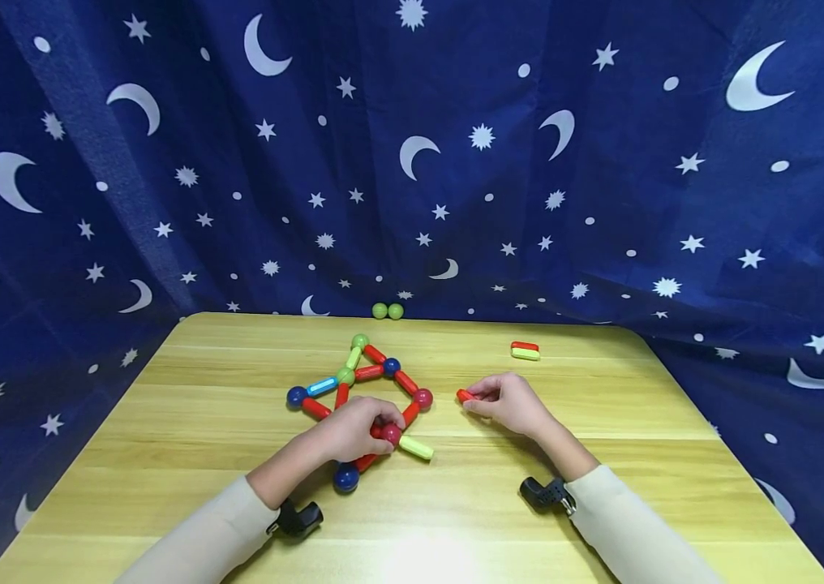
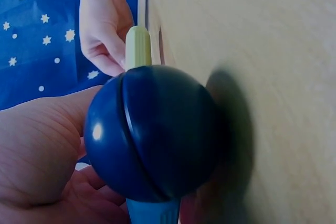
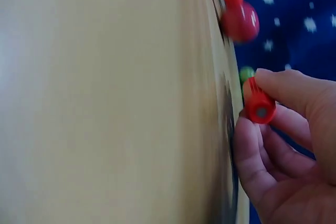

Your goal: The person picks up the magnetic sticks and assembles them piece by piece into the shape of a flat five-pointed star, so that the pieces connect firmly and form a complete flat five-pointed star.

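On the table lies a linked frame of magnetic balls and rods, with a blue ball (image 1: 345,477) at its near end and a green ball (image 1: 360,341) at its far end. My left hand (image 1: 357,428) grips a red ball (image 1: 390,435) of that frame between thumb and fingers. From this ball a yellow-green rod (image 1: 416,448) points out to the right. In the left wrist view, the blue ball (image 2: 152,132) hides much of the left hand's grip. Right of the frame, my right hand (image 1: 510,403) pinches a short red magnetic rod (image 3: 259,101), its round end showing in the right wrist view.
A loose red rod (image 1: 525,346) and a yellow-green rod (image 1: 525,354) lie side by side at the back right. Two green balls (image 1: 388,311) sit at the table's back edge. Behind hangs a blue curtain (image 1: 412,162) with moons and stars.
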The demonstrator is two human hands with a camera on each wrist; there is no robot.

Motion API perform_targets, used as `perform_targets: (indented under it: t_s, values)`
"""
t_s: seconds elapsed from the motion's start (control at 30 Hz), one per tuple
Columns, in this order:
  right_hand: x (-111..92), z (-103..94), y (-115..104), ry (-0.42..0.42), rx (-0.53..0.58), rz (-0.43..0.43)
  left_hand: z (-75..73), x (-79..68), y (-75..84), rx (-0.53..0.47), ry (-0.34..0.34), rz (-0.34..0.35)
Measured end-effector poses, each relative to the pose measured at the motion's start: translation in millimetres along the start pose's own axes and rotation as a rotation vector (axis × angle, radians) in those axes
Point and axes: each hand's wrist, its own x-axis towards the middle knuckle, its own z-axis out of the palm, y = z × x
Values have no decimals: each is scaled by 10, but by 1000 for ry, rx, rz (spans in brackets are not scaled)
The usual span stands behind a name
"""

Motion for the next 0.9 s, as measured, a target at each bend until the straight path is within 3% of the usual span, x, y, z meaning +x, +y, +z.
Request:
perform_targets:
  t_s: [0.23, 0.7, 0.9]
  values:
    - [-105, 221, -298, -80, 80, 5, -1, 2, 6, -1, 0, 2]
    - [-64, 388, -449, -42, 149, 85, -8, 7, 18, -1, -5, 4]
    - [79, 352, -464, -13, 105, 74, -19, -32, -5, 2, 2, 1]
